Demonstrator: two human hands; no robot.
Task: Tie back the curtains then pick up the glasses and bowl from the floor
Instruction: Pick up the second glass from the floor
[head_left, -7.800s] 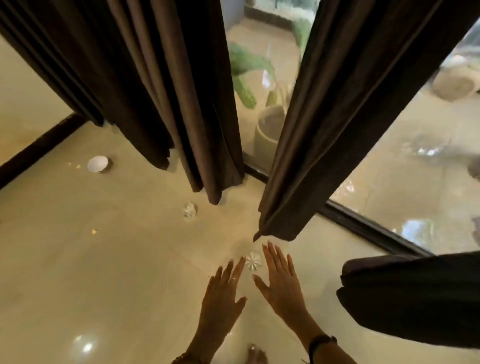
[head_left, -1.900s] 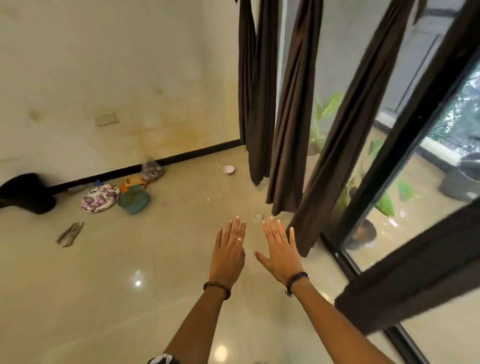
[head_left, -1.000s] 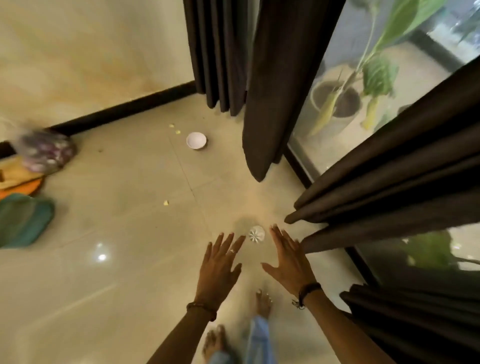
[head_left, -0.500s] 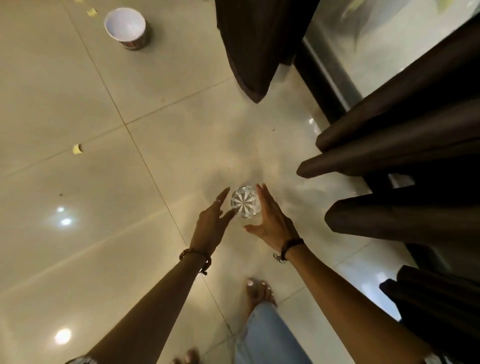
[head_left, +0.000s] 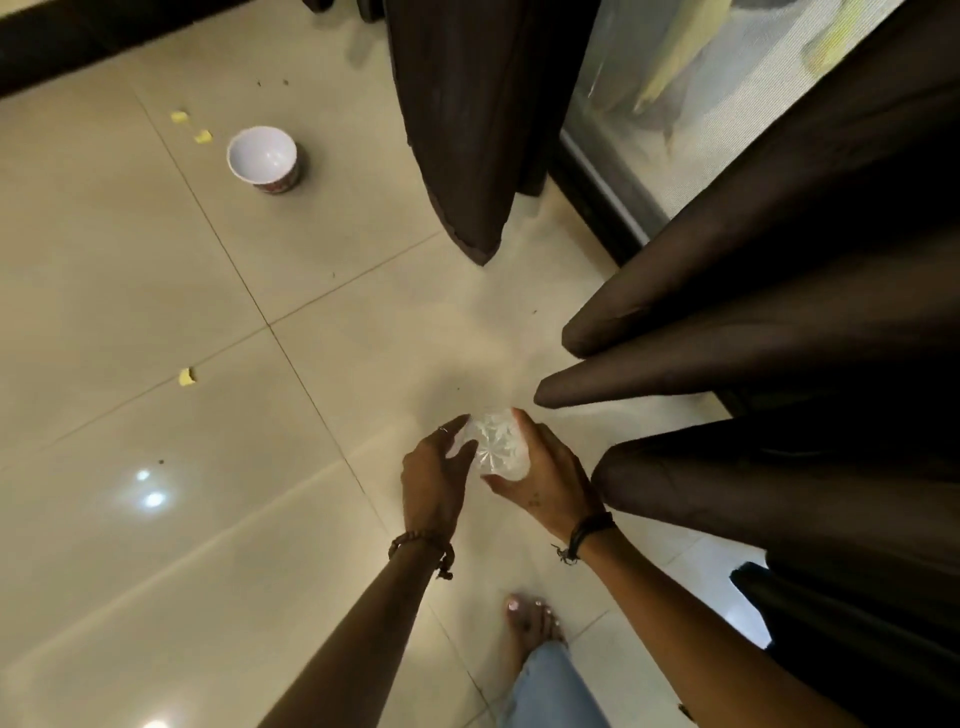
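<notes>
nearest to the camera, a bare foot stands on the tiled floor, below the two forearms. a little further, the left hand and the right hand meet around a cut-pattern drinking glass. the right hand has its thumb and fingers curled round the glass from the side; the left hand touches the opposite side with its fingertips, but i cannot tell if it really grips. whether the glass is on the floor or just lifted is not clear.

the glass looks rigid, smooth and fragile, probably slippery on the facets, so i think the side wall is the best place to hold it, not the rim.

the dark brown curtain folds hang just right of the glass. far beyond the glass, to its upper left, stands an empty white bowl, light and easy to take by the rim, with small yellow crumbs near it.
</notes>
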